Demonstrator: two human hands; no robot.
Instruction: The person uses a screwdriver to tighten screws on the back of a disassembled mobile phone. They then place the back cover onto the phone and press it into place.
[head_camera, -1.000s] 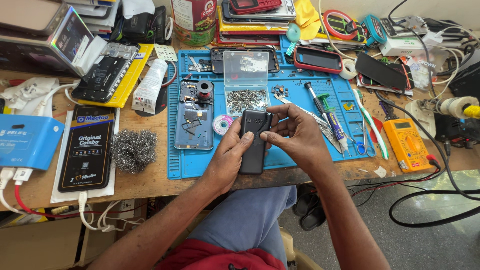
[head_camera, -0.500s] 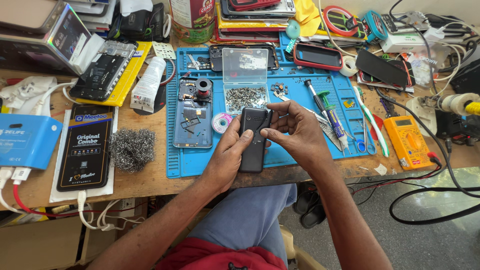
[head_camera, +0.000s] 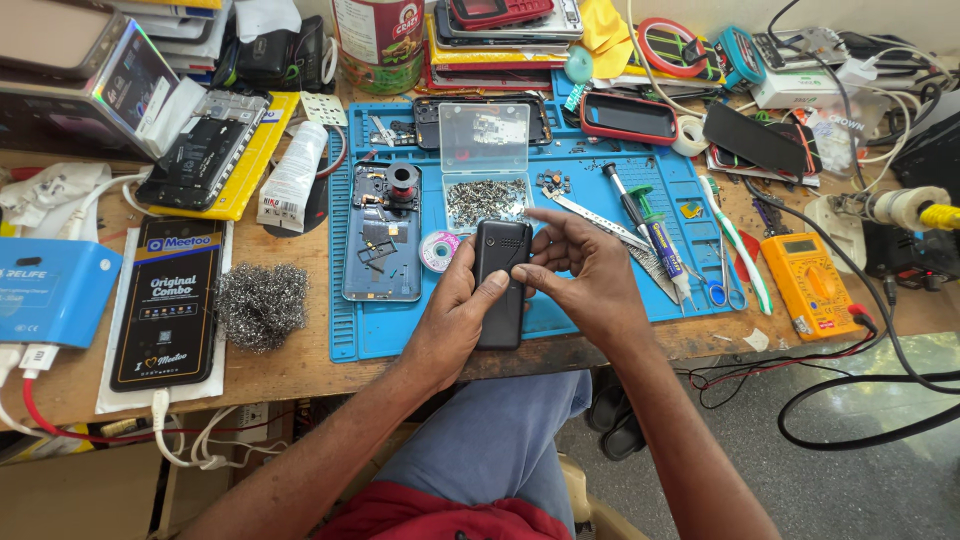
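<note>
Both hands, left hand (head_camera: 455, 325) and right hand (head_camera: 585, 275), have fingers clamped on the closed black phone (head_camera: 500, 283), screw box (head_camera: 485, 185) at twelve o'clock lying open.

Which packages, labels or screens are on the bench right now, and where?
Black flat box: left of the steel wool, rectangular, white and orange print.
Blue box: far left edge, white label.
Tin can: top centre, round, red and green label.
Yellow multimeter: right of the blue mat, small grey screen.
Black phone: held by both hands, back side up.
</note>
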